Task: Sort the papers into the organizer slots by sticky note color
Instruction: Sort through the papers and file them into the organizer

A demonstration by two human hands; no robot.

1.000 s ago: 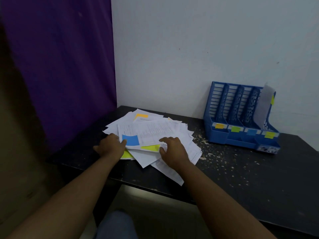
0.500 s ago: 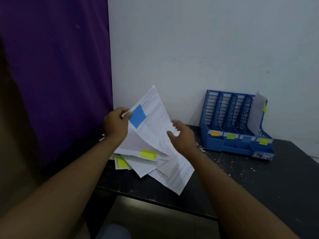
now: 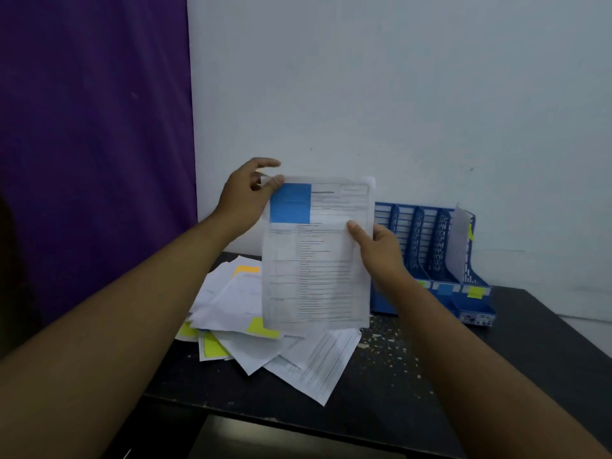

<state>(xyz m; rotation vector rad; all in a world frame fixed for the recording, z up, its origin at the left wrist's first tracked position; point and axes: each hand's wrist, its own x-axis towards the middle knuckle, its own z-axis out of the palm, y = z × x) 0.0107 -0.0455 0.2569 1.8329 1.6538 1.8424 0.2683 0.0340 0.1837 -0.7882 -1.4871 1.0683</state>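
Note:
A printed paper (image 3: 318, 270) with a blue sticky note (image 3: 290, 203) at its top left is held upright above the desk. My left hand (image 3: 246, 197) pinches its top left corner. My right hand (image 3: 381, 251) grips its right edge, thumb on the front. Below lies a loose pile of papers (image 3: 265, 329) bearing yellow and orange sticky notes. The blue organizer (image 3: 430, 256) stands at the right against the wall, partly hidden by the held paper. One paper with a yellow note (image 3: 461, 240) stands in its rightmost slot. Blue and yellow labels show on its front.
The black desk (image 3: 496, 376) is speckled with pale flecks to the right of the pile. A purple curtain (image 3: 92, 144) hangs at the left, and a white wall (image 3: 397, 94) runs behind the desk. The desk's front edge is near my arms.
The paper with the blue note was lifted off the pile by my left hand, and both hands now hold it upright. The view has moved closer to the desk.

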